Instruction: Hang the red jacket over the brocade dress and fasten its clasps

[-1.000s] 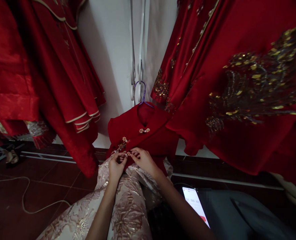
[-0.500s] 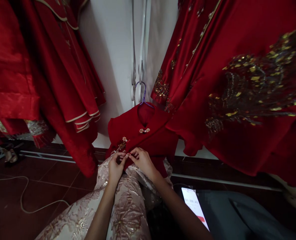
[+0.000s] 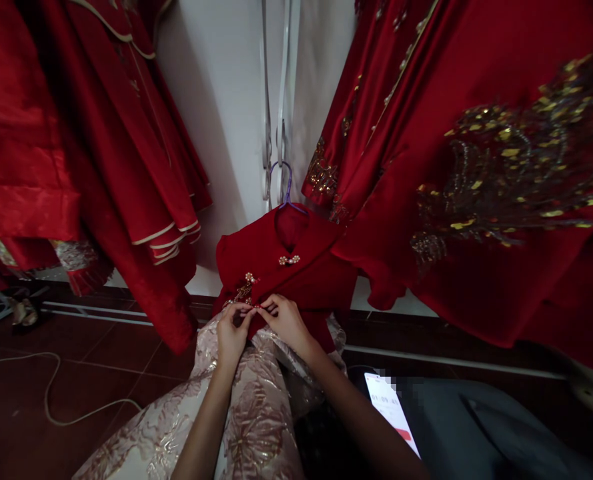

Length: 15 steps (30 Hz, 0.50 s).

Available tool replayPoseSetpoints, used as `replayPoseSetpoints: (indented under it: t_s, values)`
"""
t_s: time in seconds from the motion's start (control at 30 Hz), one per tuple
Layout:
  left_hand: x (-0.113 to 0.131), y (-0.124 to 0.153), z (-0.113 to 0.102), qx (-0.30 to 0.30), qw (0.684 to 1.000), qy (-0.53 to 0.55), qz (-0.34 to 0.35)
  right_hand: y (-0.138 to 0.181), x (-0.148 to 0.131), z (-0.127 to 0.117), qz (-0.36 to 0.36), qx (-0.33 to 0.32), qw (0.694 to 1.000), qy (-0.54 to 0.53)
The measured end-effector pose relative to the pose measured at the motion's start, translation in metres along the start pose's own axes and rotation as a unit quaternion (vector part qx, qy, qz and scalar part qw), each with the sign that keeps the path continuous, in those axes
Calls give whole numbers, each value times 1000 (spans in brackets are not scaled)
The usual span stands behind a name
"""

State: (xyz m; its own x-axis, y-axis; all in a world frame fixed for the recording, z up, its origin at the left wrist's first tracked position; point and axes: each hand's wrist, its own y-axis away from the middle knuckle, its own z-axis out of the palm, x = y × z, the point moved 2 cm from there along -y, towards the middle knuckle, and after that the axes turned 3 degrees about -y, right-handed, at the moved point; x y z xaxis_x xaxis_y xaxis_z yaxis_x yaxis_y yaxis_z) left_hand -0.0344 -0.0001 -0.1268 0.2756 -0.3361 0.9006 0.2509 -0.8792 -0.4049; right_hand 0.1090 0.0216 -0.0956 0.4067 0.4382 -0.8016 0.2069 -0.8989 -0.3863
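We logged both hands low in the middle of the head view, meeting at the front of a small dark red satin jacket (image 3: pixel 309 277). The left hand (image 3: pixel 232 333) had thumb and forefinger pressed together, pinching the jacket's front edge. The right hand (image 3: pixel 286 320) came in from the other side, its fingertips (image 3: pixel 269 308) closed on the same spot and touching the left hand's. What sat between the fingers was too small and too covered to make out.

The jacket hung on a purple wire hanger hook (image 3: pixel 287 185) against a white wall (image 3: pixel 226 100), between the other garments. A pearl-and-gold clasp (image 3: pixel 289 260) closed its collar, and a second beaded gold clasp (image 3: pixel 249 279) sat lower, just above the left hand. Under the jacket a pale pink and gold brocade skirt (image 3: pixel 256 413) spread down beneath both forearms.

Left of it hung plain red satin dresses with cream piping (image 3: pixel 141 167). On the right hung a large red satin gown with gold sequin embroidery (image 3: pixel 501 167). A lit white-screen smartphone (image 3: pixel 391 410) lay near the right forearm on grey cloth (image 3: pixel 476 433). A thin white cable (image 3: pixel 51 400) looped over the dark red tiled floor (image 3: pixel 91 347) at the left.
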Motion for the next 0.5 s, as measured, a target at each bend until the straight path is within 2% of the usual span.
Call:
replayPoseSetpoints:
  t_s: [0.33, 0.5]
  values:
    - [3, 0, 2, 5, 1000, -2, -20, 2, -2, 0, 11, 3, 1000, -28]
    - [6, -2, 2, -12, 997, 45, -57, 2, -7, -6, 36, -9, 998, -54]
